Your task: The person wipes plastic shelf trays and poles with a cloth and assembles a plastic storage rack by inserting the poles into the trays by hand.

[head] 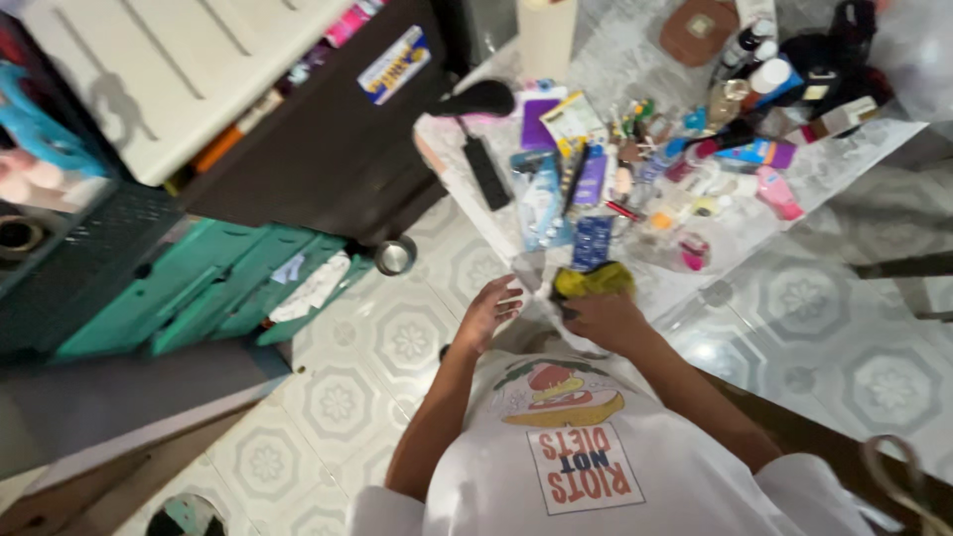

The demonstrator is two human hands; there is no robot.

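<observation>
At the near edge of the cluttered table (844,149), I see the right hand (608,320) closed over a yellow cloth (594,281), its fingers curled down and bunching the fabric against the tabletop, with the wrist bent and the forearm running back toward the white printed shirt (586,447). The left hand (488,310) hangs just off the table's corner, fingers spread and loosely bent, holding nothing that I can make out; it sits close beside the cloth but apart from it. As I judge it, the work with the cloth is at an early stage: only the strip of table right under the cloth looks bare, while the rest of the surface carries a dense scatter of small items, among them a blue packet (593,241) touching the far side of the cloth, a black power strip (487,172), a pink bottle (779,194) and a cluster of bottles and tubes further back, too small and blurred for me to sort. None of these looks stacked or set aside, so most of the surface seems untouched. To the left, on the tiled floor (397,342), stand teal plastic crates (199,288) and a small metal cup (394,256), well apart from both hands. Motion blur softens the picture, so I cannot tell how firmly the cloth is pressed.
</observation>
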